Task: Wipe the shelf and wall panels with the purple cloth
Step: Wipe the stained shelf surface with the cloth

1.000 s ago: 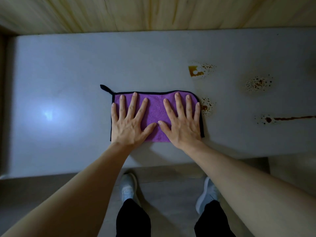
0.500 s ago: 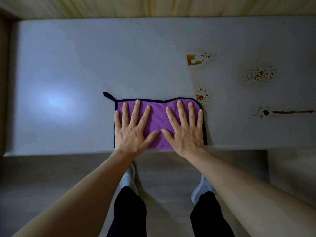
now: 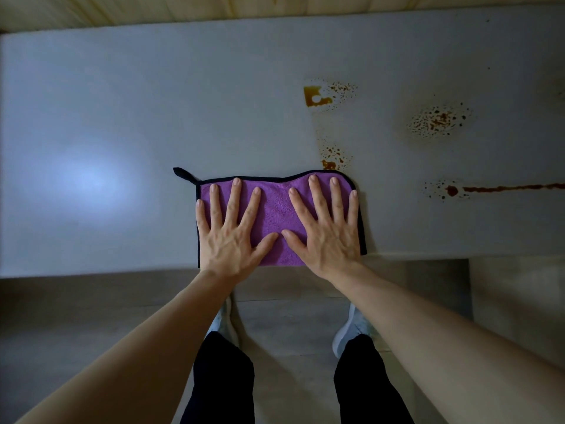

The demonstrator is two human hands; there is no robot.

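Observation:
The purple cloth with black edging lies flat on the pale grey shelf, its near edge at the shelf's front edge. My left hand presses flat on the cloth's left half, fingers spread. My right hand lies flat on its right half, fingers spread too. A black loop sticks out of the cloth's far left corner. Neither hand is curled around the fabric.
Brown stains mark the shelf's right side: a square blotch, a speckled patch, spots just beyond the cloth, and a long streak. A wooden wall panel runs along the back. My shoes stand on the floor below.
Both hands have slid the cloth toward me to the shelf's front edge. The spots once beside its right edge now lie beyond its far right corner.

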